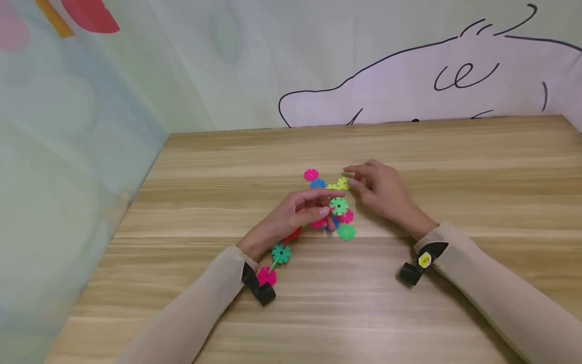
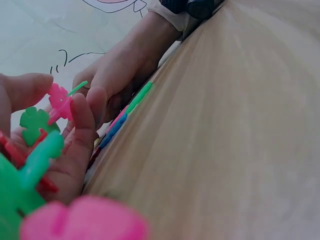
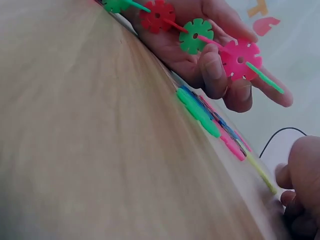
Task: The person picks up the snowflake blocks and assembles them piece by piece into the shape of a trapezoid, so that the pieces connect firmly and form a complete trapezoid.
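Note:
Between the thumb and fingers of my left hand (image 1: 302, 212) is a chain of interlocking plastic snowflake discs. A green disc (image 1: 338, 206) stands at its front end, joined to a pink disc (image 3: 240, 60). Behind it the chain runs under the palm to a teal disc (image 1: 281, 253) and a pink disc (image 1: 267, 276) by the wrist. My right hand (image 1: 382, 189) is low over the table, its thumb and bent fingers at the edge of a yellow disc (image 1: 343, 182). Whether the fingertips grip that disc is unclear; the right wrist view is blurred there.
Loose discs lie flat around the left hand: a pink one (image 1: 311, 174), a blue one (image 1: 318, 183) and a light green one (image 1: 346, 232), among several others partly covered. The wood-grain table (image 1: 318, 313) meets a wall with a cartoon drawing (image 1: 432, 76) at its far edge.

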Demonstrator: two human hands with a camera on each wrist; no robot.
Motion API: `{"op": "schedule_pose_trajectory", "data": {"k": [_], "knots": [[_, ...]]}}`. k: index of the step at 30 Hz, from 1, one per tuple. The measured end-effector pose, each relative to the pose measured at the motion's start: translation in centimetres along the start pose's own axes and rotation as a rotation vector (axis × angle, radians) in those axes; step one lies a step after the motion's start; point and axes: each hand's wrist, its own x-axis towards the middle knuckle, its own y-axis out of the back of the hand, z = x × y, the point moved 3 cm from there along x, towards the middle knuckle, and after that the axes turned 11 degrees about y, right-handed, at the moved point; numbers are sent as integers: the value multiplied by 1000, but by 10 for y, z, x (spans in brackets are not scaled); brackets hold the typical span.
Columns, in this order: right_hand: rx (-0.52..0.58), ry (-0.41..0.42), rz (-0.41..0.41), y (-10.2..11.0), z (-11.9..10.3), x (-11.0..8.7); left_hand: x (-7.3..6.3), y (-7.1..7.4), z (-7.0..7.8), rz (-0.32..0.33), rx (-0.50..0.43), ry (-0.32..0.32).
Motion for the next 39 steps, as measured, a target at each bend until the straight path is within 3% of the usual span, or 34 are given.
{"op": "schedule_pose_trajectory", "data": {"k": [4,8,12,17,22,30,39], "knots": [[-62,22,-56,-2,0,2,1,3,0,3,17,-18],[-47,4,-72,-2,0,1,1,6,1,24,15,-46],[53,-70,-37,-2,2,-2,0,11,0,47,-12,-38],[208,-115,66,3,0,-9,1,16,-3,81,-54,-2],[298,-87,123,6,-5,-19,1,16,-2,103,-96,8],[381,-24,177,6,-11,-23,1,14,-2,107,-79,7],[422,37,179,-2,-22,-24,1,14,-3,113,-71,7]]}}
